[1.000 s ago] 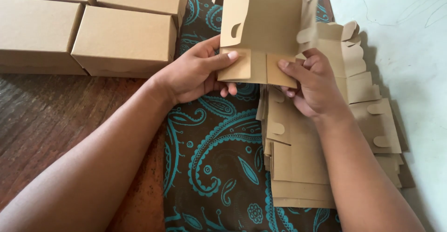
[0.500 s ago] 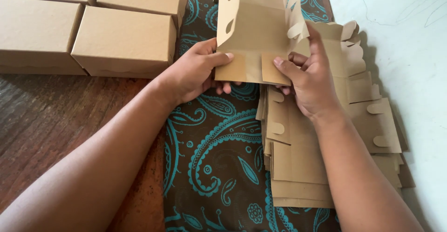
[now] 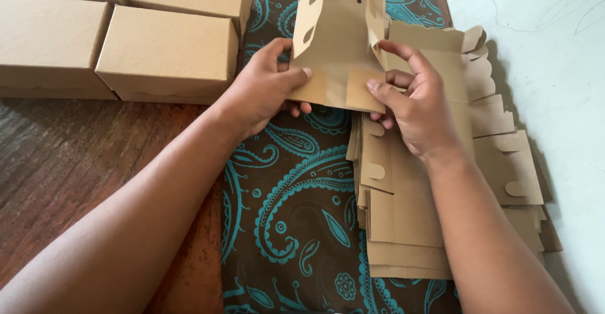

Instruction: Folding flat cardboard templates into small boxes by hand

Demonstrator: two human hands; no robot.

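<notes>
Both hands hold one kraft box blank [image 3: 337, 43], half folded, side flaps up, raised over a brown cloth [image 3: 296, 213] with teal paisley. Left hand [image 3: 268, 90] grips the blank's lower left edge, thumb on top, fingers curled under. Right hand [image 3: 419, 103] pinches the lower right flap, thumb on its face, index finger up along the right side flap. Just under the right hand a stack of flat blanks [image 3: 441, 182] lies on the cloth, beside a pale wall [image 3: 542, 30]. Finished boxes [image 3: 164, 52] sit closed at upper left, on a dark wood floor [image 3: 75, 156].
</notes>
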